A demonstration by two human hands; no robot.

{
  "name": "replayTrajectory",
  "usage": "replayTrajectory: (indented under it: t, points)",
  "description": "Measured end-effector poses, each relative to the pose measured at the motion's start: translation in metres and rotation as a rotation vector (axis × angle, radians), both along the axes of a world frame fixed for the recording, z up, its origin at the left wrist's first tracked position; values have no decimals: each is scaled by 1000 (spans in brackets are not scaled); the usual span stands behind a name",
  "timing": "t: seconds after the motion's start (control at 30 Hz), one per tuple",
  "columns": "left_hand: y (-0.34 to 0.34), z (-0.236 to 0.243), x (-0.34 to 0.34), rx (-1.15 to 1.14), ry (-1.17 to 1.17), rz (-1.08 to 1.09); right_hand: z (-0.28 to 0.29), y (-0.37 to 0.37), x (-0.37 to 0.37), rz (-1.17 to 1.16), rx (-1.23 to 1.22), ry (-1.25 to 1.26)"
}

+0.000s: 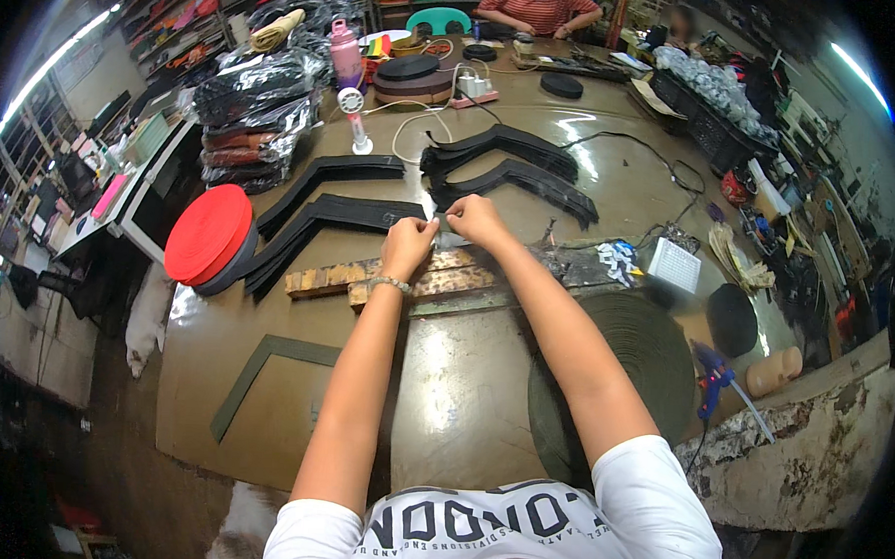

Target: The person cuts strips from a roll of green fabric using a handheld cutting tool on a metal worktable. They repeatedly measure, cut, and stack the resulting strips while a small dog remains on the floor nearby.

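Both arms reach out over the middle of the table. My left hand [408,248] is closed in a pinch, with a small white piece [433,212] by its fingertips. Just beside it, my right hand [478,222] is also pinched, and what lies between its fingers is too small to make out. Beneath the hands are wooden bars [453,276] with a worn, spotted surface. Stacks of bent black strips lie around the hands: one [346,213] by the left hand, another [522,179] beyond the right.
A red roll [208,231] of strap rests at the left, and a large dark green coil [619,362] under my right arm. A single bent green strip [269,367] lies nearer. To the right are a white grid tray [675,264] and a blue glue gun [713,379]. Someone in a striped shirt [539,6] sits opposite.
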State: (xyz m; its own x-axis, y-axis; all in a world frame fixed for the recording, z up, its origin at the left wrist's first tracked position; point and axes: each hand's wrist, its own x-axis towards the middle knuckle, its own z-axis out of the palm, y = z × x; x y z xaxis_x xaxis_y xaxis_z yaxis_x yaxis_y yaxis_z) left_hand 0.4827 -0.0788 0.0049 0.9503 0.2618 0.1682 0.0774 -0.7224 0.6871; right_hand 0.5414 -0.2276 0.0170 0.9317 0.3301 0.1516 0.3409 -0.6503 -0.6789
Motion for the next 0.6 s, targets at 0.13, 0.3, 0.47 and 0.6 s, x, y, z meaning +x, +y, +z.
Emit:
replayTrajectory:
  t: [0.13, 0.3, 0.47, 0.6]
  points:
    - [-1, -2, -1, -55, 100, 25, 18, -8, -12, -21, -115, -62]
    - [-5, 4, -4, -45, 122, 52, 78, -88, -25, 43, -324, -22]
    - [-7, 4, -7, 33, 87, 76, 77, -194, -53, -38, -31, 315]
    - [-7, 5, -7, 24, 111, 81, 34, -213, -67, -81, 191, 463]
